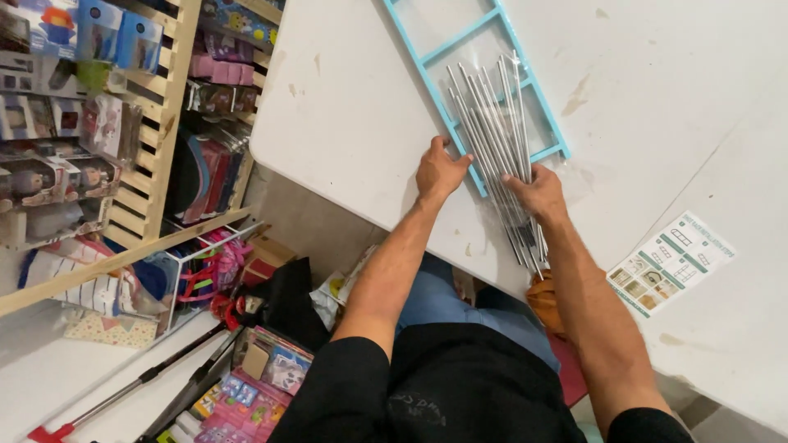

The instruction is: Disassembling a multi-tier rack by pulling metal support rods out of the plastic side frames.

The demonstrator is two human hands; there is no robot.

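Your black shirt fills the near edge of the view, with blue jeans below it and both bare forearms reaching away over the white desk [353, 107]. Your left hand [439, 171] lies at the near-left side of a bundle of thin silver metal rods [497, 139], fingers curled against the outermost rods and thumb toward the bundle; it presses on them, but you cannot tell whether that grip truly closes around any rod. Your right hand [538, 190] rests on top of the same bundle nearer its close end, fingers bent over the rods and pinning them down against the desk. The rods lie fanned out, their far ends spread across a light blue plastic frame [460, 33] with cross bars, their near ends reaching past your right wrist toward the desk's near edge. A clear plastic wrapper [574, 174] shows just right of your right hand, partly under the rods. Further right on the desk, well apart from the hands, lies a printed instruction sheet [671, 261] with small diagrams. Left of the desk, a wooden slatted rack [164, 123] holds boxed toys, and colourful packages [263, 369] sit on the floor near your left elbow.
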